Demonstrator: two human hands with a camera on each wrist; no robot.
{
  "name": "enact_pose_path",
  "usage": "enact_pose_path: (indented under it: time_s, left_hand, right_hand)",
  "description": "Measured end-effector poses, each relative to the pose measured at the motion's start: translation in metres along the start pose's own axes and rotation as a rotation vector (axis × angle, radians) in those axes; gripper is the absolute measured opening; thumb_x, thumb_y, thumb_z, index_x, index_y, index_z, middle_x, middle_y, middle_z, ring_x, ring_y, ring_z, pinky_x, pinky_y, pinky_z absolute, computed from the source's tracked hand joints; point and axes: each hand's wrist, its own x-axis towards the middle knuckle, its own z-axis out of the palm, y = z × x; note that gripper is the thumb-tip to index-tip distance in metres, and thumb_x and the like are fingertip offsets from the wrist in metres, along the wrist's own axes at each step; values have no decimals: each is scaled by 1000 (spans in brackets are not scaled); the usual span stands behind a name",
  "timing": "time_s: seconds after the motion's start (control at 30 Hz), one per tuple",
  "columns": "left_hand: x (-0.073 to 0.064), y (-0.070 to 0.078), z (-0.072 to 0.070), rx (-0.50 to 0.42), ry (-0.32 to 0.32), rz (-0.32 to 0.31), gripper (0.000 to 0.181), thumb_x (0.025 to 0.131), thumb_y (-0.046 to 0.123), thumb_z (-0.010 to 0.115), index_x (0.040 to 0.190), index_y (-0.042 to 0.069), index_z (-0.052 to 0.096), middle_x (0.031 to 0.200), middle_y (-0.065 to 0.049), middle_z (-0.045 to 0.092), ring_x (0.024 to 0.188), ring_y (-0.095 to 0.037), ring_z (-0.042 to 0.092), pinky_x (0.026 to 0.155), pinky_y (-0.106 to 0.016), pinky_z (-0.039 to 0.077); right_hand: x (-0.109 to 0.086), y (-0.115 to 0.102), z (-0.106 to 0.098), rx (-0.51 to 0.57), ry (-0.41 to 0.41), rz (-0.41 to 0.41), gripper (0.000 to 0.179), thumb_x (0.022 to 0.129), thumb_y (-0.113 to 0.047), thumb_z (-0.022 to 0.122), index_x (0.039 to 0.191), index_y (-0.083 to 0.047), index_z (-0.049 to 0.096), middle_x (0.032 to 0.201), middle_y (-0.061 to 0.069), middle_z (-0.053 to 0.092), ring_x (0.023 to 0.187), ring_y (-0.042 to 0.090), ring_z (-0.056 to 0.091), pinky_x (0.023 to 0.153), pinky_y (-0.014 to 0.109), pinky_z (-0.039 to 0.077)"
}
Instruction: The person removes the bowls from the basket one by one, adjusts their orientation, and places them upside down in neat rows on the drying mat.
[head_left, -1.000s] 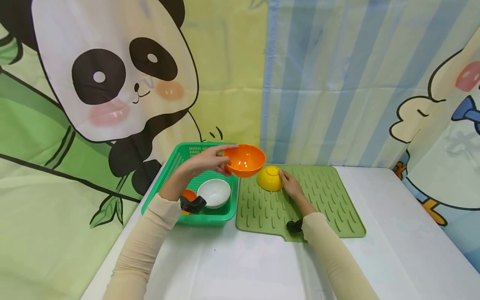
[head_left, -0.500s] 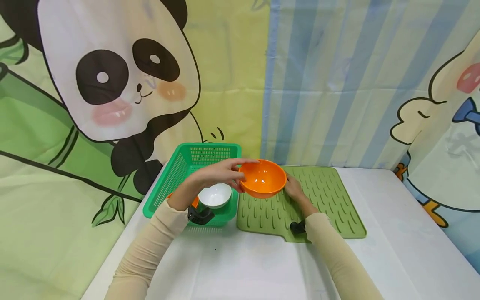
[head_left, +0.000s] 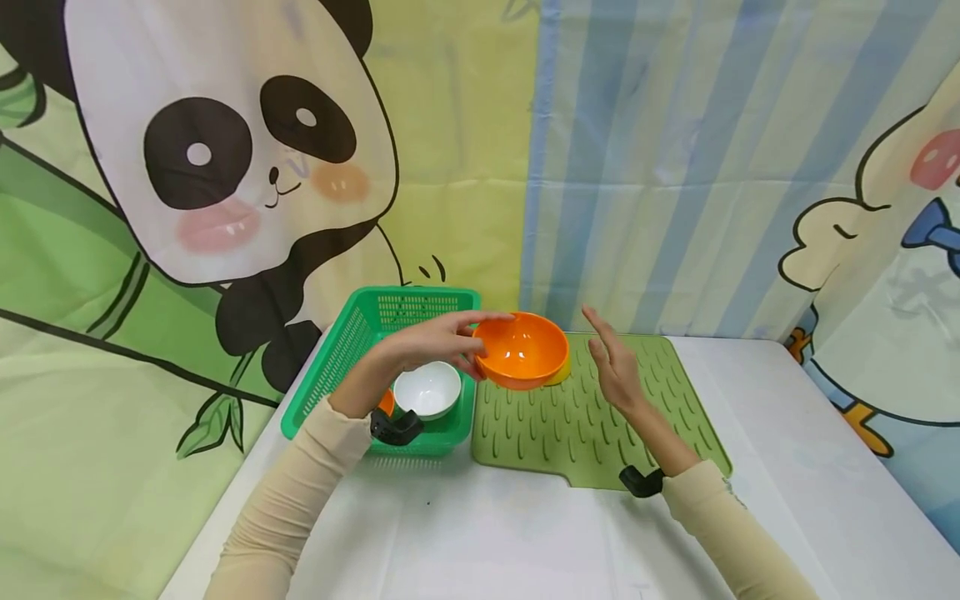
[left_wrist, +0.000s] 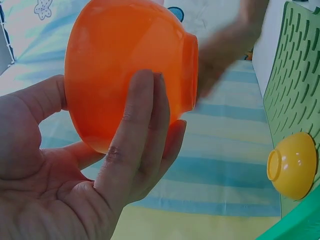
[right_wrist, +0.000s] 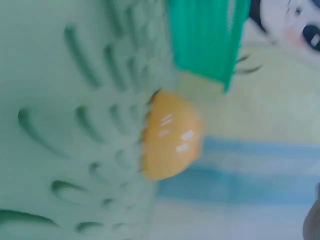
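My left hand (head_left: pixel 438 340) holds an orange bowl (head_left: pixel 522 352) by its side, thumb at the rim and fingers along the outside, as the left wrist view shows. The bowl is in the air, its inside facing the head camera. Behind it, a yellow bowl (left_wrist: pixel 294 166) lies upside down on the green ridged mat (head_left: pixel 660 400); in the head view only a sliver of it shows. My right hand (head_left: pixel 617 367) is raised over the mat to the right of the orange bowl, fingers extended, holding nothing.
Left of the mat stands a green basket (head_left: pixel 468 417). Inside it are a white bowl (head_left: pixel 427 390) and another orange bowl (head_left: pixel 386 402), partly hidden by my left arm. A printed curtain (head_left: pixel 465 167) hangs behind the white table (head_left: pixel 480 533).
My left hand has carried the orange bowl from above the basket rightward over the mat. My right hand has let go of the yellow bowl and moved up and right.
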Motion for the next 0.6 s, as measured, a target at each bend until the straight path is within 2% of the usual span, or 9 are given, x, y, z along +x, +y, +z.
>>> enact_pose_path:
  time_s: [0.07, 0.1, 0.13, 0.2, 0.27, 0.4, 0.5, 0.6]
  left_hand:
    - [0, 2, 0, -4, -5, 0, 55, 90, 2, 45, 142, 19, 38, 103, -20, 62, 79, -32, 66, 77, -42, 52]
    - [0, 3, -1, -3, -5, 0, 55, 90, 2, 45, 142, 19, 38, 104, -20, 61, 80, -32, 66, 77, -42, 52]
    - [0, 4, 0, 0, -7, 2, 55, 90, 2, 45, 142, 19, 37, 105, -20, 61, 80, -32, 66, 77, -42, 52]
    - [0, 7, 0, 1, -9, 6, 55, 90, 2, 45, 142, 19, 38, 109, -20, 60, 80, -32, 65, 78, -43, 52]
    - [0, 9, 1, -3, -13, 12, 54, 90, 2, 45, 141, 20, 38, 114, -18, 58, 80, -33, 65, 79, -44, 52]
    - [0, 13, 4, -9, -32, 32, 53, 90, 4, 46, 141, 20, 39, 119, -17, 54, 80, -34, 65, 79, -44, 51]
    - [0, 14, 6, -13, -47, 40, 53, 91, 4, 47, 141, 19, 39, 117, -19, 55, 80, -33, 64, 77, -42, 52]
    - [-1, 15, 8, -21, -60, 44, 53, 91, 2, 46, 141, 19, 39, 115, -19, 56, 80, -33, 64, 77, -42, 53]
  right_hand:
    - [7, -25, -5, 23, 50, -200, 64, 98, -38, 40, 130, 17, 37, 131, 34, 39, 116, 44, 44, 104, 43, 30]
    - [10, -35, -5, 31, 65, -299, 71, 96, -43, 43, 128, 21, 35, 129, 38, 38, 123, 46, 36, 106, 43, 27]
    - [10, -39, -4, 25, 77, -394, 79, 93, -47, 47, 128, 22, 33, 129, 39, 37, 123, 45, 35, 106, 43, 26]
    - [11, -43, 1, -18, 106, -536, 86, 85, -50, 58, 130, 19, 31, 129, 37, 37, 125, 41, 36, 106, 43, 28]
    - [10, -45, 7, -93, 143, -635, 88, 79, -48, 67, 131, 15, 33, 129, 33, 39, 122, 39, 39, 103, 43, 32]
    - [9, -45, 18, -240, 257, -734, 78, 77, -39, 73, 129, 7, 40, 126, 28, 44, 113, 37, 47, 98, 41, 39]
    - [9, -45, 22, -299, 311, -738, 68, 81, -32, 70, 132, 2, 40, 129, 24, 44, 116, 35, 47, 97, 42, 40]
    - [10, -46, 25, -314, 358, -736, 62, 85, -29, 67, 134, -1, 40, 131, 20, 45, 120, 32, 45, 97, 41, 40]
